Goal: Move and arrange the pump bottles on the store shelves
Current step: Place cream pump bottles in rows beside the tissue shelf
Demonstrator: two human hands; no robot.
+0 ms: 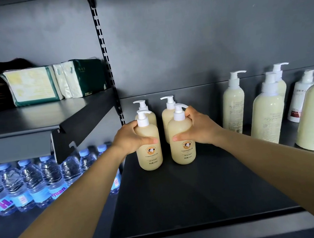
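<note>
Two bare hands each grip a cream plastic pump bottle standing upright on the dark metal shelf [200,192]. At nine o'clock of the pair, the left hand [133,139] wraps the left front bottle [149,155]; at three o'clock, the right hand [197,128] wraps the right front bottle [184,151]. Two matching rear bottles [167,117] stand just behind, at twelve o'clock. Taller pale pump bottles [266,117] stand farther right.
</note>
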